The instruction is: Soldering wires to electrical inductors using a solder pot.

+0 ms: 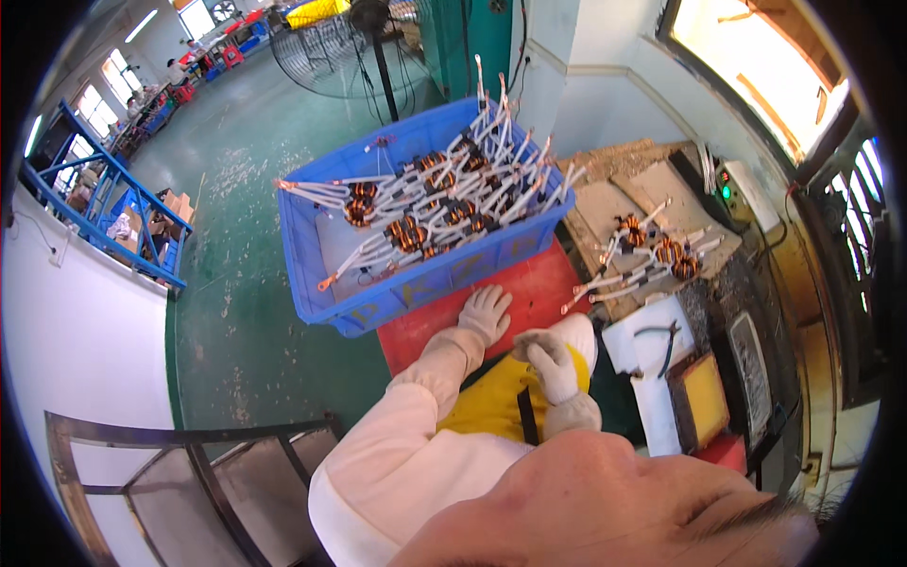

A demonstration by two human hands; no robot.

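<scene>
My left hand (485,315), in a pale work glove, lies with its fingers stretched out on the red surface (543,283), just in front of a blue plastic crate (406,307). My right hand (553,367), also gloved, is curled over my yellow apron (487,402), and nothing shows in its fingers. Heaped in the crate are several copper-wound coils (408,233) with white sleeved leads and bare copper ends. More coils (669,250) of the same kind lie on a worn board (605,180) to the right.
Dark-handled pliers (669,348) lie on a white sheet right of me, beside a dark-framed box with a yellow face (706,401). A box with a green light (746,197) stands farther back. Behind the crate is a black fan (364,47). A metal frame (198,472) stands lower left.
</scene>
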